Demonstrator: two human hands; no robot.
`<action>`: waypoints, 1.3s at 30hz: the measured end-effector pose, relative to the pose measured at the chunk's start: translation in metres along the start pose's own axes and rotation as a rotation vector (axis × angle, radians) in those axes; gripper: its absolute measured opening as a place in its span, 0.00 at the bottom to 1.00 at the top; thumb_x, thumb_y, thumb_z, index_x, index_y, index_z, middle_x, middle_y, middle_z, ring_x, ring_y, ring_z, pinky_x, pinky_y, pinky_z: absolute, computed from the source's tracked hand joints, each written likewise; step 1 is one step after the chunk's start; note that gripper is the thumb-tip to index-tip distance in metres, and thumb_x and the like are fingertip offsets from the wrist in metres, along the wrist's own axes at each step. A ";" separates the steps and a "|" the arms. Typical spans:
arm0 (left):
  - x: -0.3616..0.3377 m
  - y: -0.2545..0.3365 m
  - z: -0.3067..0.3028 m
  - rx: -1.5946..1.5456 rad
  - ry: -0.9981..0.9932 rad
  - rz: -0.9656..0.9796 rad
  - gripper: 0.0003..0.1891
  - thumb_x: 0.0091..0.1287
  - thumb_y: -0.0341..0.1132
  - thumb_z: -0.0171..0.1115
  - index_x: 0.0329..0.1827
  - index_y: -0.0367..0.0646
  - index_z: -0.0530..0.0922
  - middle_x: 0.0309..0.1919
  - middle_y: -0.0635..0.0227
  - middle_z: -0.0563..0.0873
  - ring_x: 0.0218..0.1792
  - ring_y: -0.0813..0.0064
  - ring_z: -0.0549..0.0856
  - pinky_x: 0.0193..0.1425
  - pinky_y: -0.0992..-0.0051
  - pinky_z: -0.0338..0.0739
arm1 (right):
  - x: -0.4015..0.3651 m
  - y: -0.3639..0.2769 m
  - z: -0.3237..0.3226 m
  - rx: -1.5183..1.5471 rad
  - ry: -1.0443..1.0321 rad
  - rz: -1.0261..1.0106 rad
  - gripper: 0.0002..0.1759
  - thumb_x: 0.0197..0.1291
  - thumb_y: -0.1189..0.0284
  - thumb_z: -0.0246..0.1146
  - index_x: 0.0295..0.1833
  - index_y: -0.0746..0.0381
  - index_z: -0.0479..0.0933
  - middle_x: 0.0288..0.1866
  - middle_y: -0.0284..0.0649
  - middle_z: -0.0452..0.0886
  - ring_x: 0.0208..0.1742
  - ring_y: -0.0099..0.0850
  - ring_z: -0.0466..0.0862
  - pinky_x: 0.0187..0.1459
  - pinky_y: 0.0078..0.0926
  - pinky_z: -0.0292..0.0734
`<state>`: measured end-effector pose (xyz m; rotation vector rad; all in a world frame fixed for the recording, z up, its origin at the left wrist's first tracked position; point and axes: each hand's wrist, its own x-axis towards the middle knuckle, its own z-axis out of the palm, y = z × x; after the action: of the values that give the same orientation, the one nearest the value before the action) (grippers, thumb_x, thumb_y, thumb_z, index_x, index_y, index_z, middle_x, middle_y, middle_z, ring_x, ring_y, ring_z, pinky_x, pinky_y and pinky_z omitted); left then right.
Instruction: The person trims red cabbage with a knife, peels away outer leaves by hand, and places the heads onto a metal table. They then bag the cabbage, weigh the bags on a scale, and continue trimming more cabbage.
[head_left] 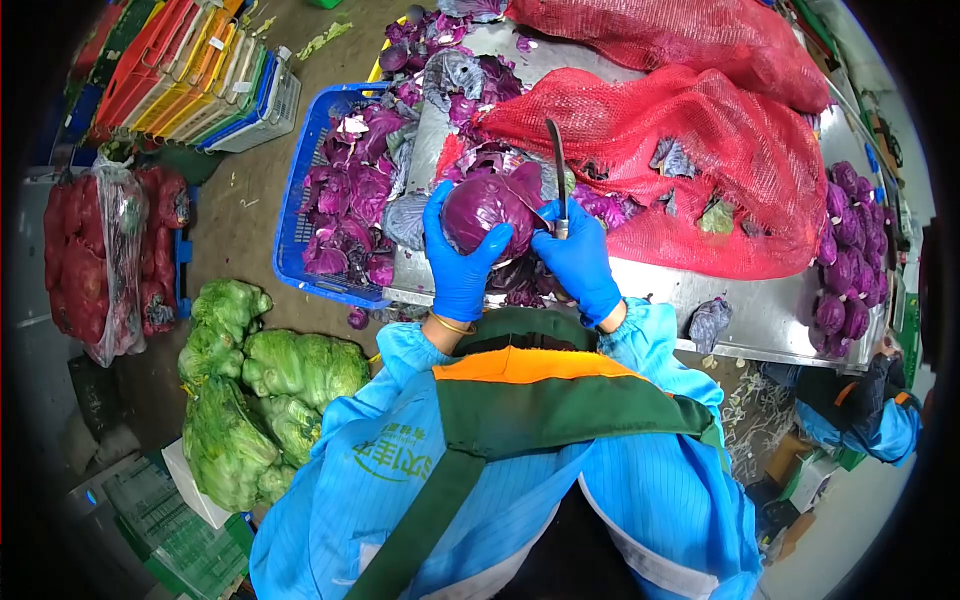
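In front of me, a purple cabbage [488, 216] rests in my left hand [462, 262], whose blue-gloved fingers curl around its left and lower side. My right hand [578, 258], gloved in blue too, grips a knife [558, 165] with its curved blade pointing up. A loose outer leaf [526, 186] sticks out from the cabbage's right side, close to my right fingers. Beneath both hands lie cut purple leaves on the metal table [660, 288]. Just left, a blue crate [291, 215] is heaped with purple cabbage leaves.
Red mesh sacks [690, 130] cover the table's far side. Several trimmed purple cabbages [852, 255] are stacked at the right end. Green cabbages in bags [290, 375], red sacks [80, 255] and stacked crates [205, 70] stand at left. Another person [870, 405] is at right.
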<state>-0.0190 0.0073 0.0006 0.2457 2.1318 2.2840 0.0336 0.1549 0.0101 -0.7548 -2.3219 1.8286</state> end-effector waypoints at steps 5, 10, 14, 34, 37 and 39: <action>0.003 -0.005 -0.009 -0.594 -0.146 -0.348 0.37 0.58 0.39 0.69 0.70 0.42 0.64 0.63 0.61 0.73 0.63 0.64 0.73 0.70 0.63 0.68 | 0.005 -0.005 -0.029 0.490 -0.012 0.188 0.05 0.52 0.76 0.63 0.36 0.64 0.76 0.22 0.35 0.77 0.20 0.23 0.75 0.23 0.20 0.71; 0.000 -0.014 -0.027 -0.905 -0.171 -0.635 0.36 0.61 0.49 0.62 0.72 0.47 0.63 0.68 0.58 0.70 0.68 0.56 0.70 0.72 0.52 0.67 | 0.026 0.039 -0.065 0.405 0.079 0.260 0.14 0.56 0.74 0.64 0.47 0.67 0.76 0.32 0.42 0.84 0.20 0.24 0.77 0.23 0.21 0.74; 0.005 -0.009 -0.027 -1.074 -0.147 -0.693 0.42 0.59 0.57 0.63 0.74 0.49 0.61 0.72 0.58 0.65 0.71 0.54 0.66 0.73 0.45 0.60 | -0.006 -0.015 -0.048 0.206 -0.081 0.255 0.33 0.59 0.67 0.69 0.68 0.66 0.68 0.50 0.40 0.83 0.32 0.18 0.79 0.32 0.17 0.75; 0.027 0.002 -0.038 -0.068 -0.633 -0.214 0.54 0.39 0.37 0.83 0.72 0.42 0.61 0.66 0.63 0.70 0.67 0.68 0.70 0.73 0.66 0.63 | 0.027 -0.023 -0.005 0.003 -0.133 -0.244 0.23 0.54 0.72 0.72 0.56 0.63 0.79 0.54 0.40 0.81 0.48 0.25 0.80 0.46 0.24 0.76; 0.024 0.002 -0.041 -0.063 -0.657 -0.204 0.57 0.37 0.38 0.84 0.73 0.42 0.60 0.69 0.64 0.68 0.69 0.68 0.69 0.74 0.66 0.61 | 0.038 -0.027 -0.013 0.155 -0.109 -0.135 0.12 0.57 0.68 0.69 0.43 0.63 0.83 0.36 0.36 0.84 0.35 0.20 0.79 0.39 0.22 0.75; 0.018 0.004 -0.043 -0.195 -0.656 -0.258 0.59 0.37 0.40 0.85 0.75 0.42 0.58 0.70 0.64 0.67 0.70 0.67 0.67 0.75 0.66 0.59 | 0.049 -0.017 -0.021 0.147 0.015 -0.054 0.10 0.60 0.68 0.67 0.40 0.64 0.83 0.29 0.35 0.85 0.29 0.22 0.80 0.36 0.25 0.76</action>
<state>-0.0419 -0.0340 0.0035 0.5800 1.5092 1.8915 -0.0069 0.1919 0.0208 -0.6762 -2.1483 1.9367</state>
